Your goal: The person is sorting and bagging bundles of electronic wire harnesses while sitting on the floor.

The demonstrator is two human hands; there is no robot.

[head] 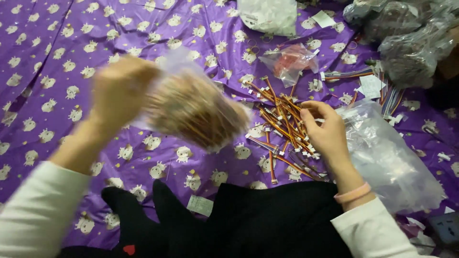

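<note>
Purple patterned sheet (57, 52) carries a loose pile of short orange-and-red wire leads (282, 129) with white plugs. The right hand (325, 134) rests on the pile's right edge, fingers (311, 106) curled and pinched on 1 or 2 leads; most leads run away from the person, slightly fanned. The left hand (119, 91), blurred and raised to the pile's left, is closed around a clear bag of similar leads (196, 110). An empty clear bag (392, 157) lies just right of the right hand.
</note>
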